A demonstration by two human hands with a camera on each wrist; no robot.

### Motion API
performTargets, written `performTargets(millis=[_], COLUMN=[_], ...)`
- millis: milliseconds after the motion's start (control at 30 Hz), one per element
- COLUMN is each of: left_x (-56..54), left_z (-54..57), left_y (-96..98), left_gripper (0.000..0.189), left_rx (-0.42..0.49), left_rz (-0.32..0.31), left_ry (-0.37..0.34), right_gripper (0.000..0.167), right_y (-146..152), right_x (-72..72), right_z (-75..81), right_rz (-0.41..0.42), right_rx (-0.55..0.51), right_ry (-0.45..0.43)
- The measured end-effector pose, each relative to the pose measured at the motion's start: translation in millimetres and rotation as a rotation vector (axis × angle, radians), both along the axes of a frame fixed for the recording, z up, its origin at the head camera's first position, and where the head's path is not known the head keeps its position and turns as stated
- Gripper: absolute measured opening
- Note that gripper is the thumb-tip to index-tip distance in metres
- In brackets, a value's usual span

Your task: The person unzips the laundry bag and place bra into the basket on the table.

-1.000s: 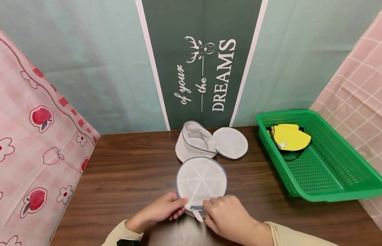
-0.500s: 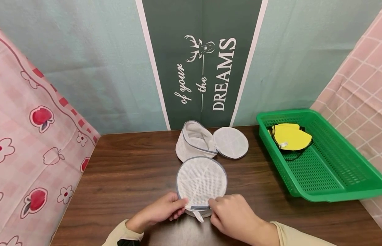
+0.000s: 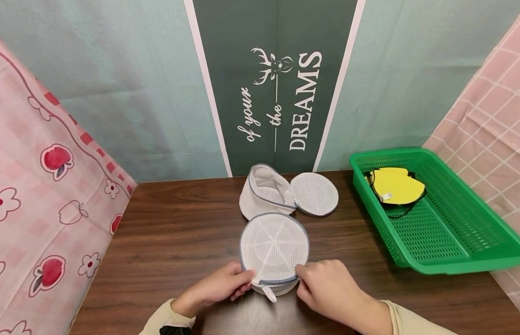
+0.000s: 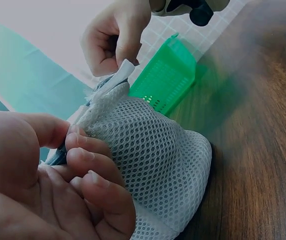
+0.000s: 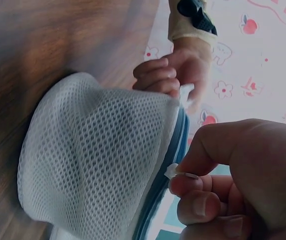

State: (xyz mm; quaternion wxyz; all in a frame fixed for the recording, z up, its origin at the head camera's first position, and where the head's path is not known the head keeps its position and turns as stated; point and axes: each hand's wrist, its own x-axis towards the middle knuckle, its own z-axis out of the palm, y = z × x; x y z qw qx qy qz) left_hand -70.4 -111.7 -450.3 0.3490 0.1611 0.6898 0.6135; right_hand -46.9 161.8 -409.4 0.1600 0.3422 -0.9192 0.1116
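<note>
A round white mesh laundry bag (image 3: 273,244) with grey-blue edging stands at the front of the table, its lid on top. My left hand (image 3: 224,283) pinches its rim at the front left, beside a white fabric tab (image 3: 268,293). In the right wrist view, the thumb and forefinger of my right hand (image 5: 243,175) pinch a small zipper pull (image 5: 183,174) on the blue zipper (image 5: 155,200). Behind stands a second mesh bag (image 3: 261,197), unzipped, its round lid (image 3: 314,194) folded out to the right. The left wrist view shows the first bag's mesh side (image 4: 148,155).
On the right of the wooden table (image 3: 180,223) stands a green plastic basket (image 3: 444,232). Yellow items (image 3: 395,187) with black cords lie in its far left part. Fabric curtains (image 3: 138,93) surround the table at the back and sides.
My right hand has moved right along the front rim of the near bag, with more of the blue zipper showing behind it. My left hand has kept its place.
</note>
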Motion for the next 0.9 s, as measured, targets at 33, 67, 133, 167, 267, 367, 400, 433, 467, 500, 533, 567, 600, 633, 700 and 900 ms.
performTargets(millis=[33, 67, 133, 167, 267, 367, 400, 433, 467, 500, 533, 567, 600, 633, 700, 900], left_x=[0.1, 0.1, 0.1, 0.0, -0.1, -0.1, 0.0, 0.0, 0.0, 0.1, 0.1, 0.1, 0.2, 0.2, 0.6, 1.5], left_z=[0.1, 0.2, 0.2, 0.2, -0.1, -0.1, 0.0, 0.1, 0.2, 0.3, 0.5, 0.6, 0.9, 0.9, 1.2, 2.6], left_y=[-0.1, -0.2, -0.4, -0.5, -0.6, -0.4, -0.3, -0.4, -0.4, -0.5, -0.5, -0.7, -0.8, -0.8, -1.0, -1.6], left_gripper=[0.047, 0.046, 0.045, 0.045, 0.044, 0.045, 0.046, 0.046, 0.046, 0.045, 0.045, 0.044, 0.043, 0.041, 0.039, 0.037], left_rx=[0.001, 0.001, 0.001, 0.001, 0.001, 0.002, 0.003, 0.003, 0.002, 0.001, -0.002, -0.004, -0.007, -0.01, -0.017, -0.035], left_rz=[0.0, 0.001, 0.002, 0.002, 0.002, 0.003, 0.004, 0.006, 0.007, 0.008, 0.011, 0.012, 0.013, 0.015, 0.019, 0.023], left_ry=[-0.003, -0.005, -0.009, -0.01, -0.01, -0.008, -0.007, -0.007, -0.006, -0.006, -0.007, -0.007, -0.01, -0.012, -0.018, -0.022], right_gripper=[0.035, 0.035, 0.035, 0.035, 0.036, 0.036, 0.036, 0.036, 0.036, 0.036, 0.036, 0.036, 0.036, 0.036, 0.036, 0.035], right_y=[2.0, 3.9, 7.9, 9.7, 14.3, 18.0, 19.0, 19.7, 20.4, 21.1, 21.8, 22.4, 23.0, 23.7, 25.1, 30.0], right_x=[-0.5, -0.9, -2.1, -2.9, -5.0, -7.4, -8.1, -8.6, -9.2, -9.9, -10.5, -11.1, -11.8, -12.6, -14.6, -22.0], right_z=[0.1, 0.2, 0.5, 0.6, 1.1, 1.4, 1.8, 2.3, 2.8, 3.4, 3.8, 4.3, 4.6, 4.7, 4.5, 1.8], right_rz=[-0.012, -0.024, -0.049, -0.061, -0.088, -0.105, -0.113, -0.12, -0.127, -0.136, -0.142, -0.146, -0.149, -0.149, -0.146, -0.153], right_rx=[-0.001, 0.0, 0.002, 0.003, -0.002, -0.005, -0.004, -0.002, 0.001, 0.003, 0.004, 0.002, 0.0, -0.004, -0.016, -0.043], right_ry=[-0.003, -0.008, -0.011, -0.008, 0.004, 0.027, 0.028, 0.028, 0.025, 0.021, 0.018, 0.014, 0.014, 0.017, 0.031, 0.069])
